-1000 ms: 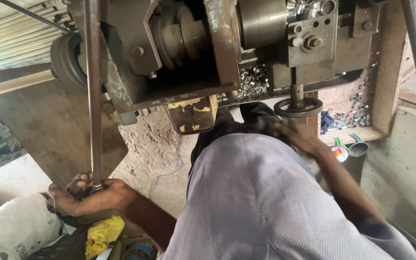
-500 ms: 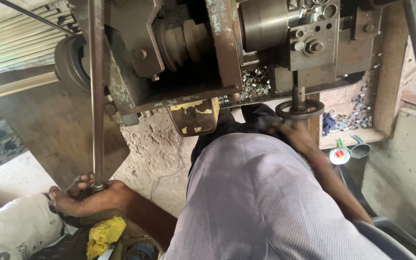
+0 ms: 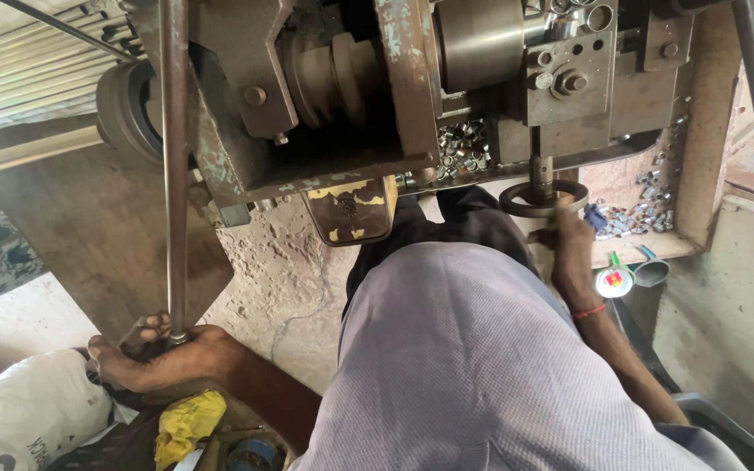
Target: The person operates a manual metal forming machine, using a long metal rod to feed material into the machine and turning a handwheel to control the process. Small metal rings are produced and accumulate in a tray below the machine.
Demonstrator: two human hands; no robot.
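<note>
At the far left a white sack (image 3: pixel 19 419) lies on the floor, just beside the left hand (image 3: pixel 154 358), which is curled shut around the lower end of a long steel rod (image 3: pixel 174 166); the rod rises straight up from the fist past the machine (image 3: pixel 342 96). Below the wrist sits a crumpled yellow rag (image 3: pixel 185 423). Further right, the tray (image 3: pixel 700 174) under the machine holds loose small metal nuts (image 3: pixel 464 144), with more scattered toward its right wall. The right hand (image 3: pixel 569 240) reaches up to the round handwheel (image 3: pixel 541 199), its fingers closed on the near rim. Just right of that wrist stands a small can with a green and red lid (image 3: pixel 614 281).
</note>
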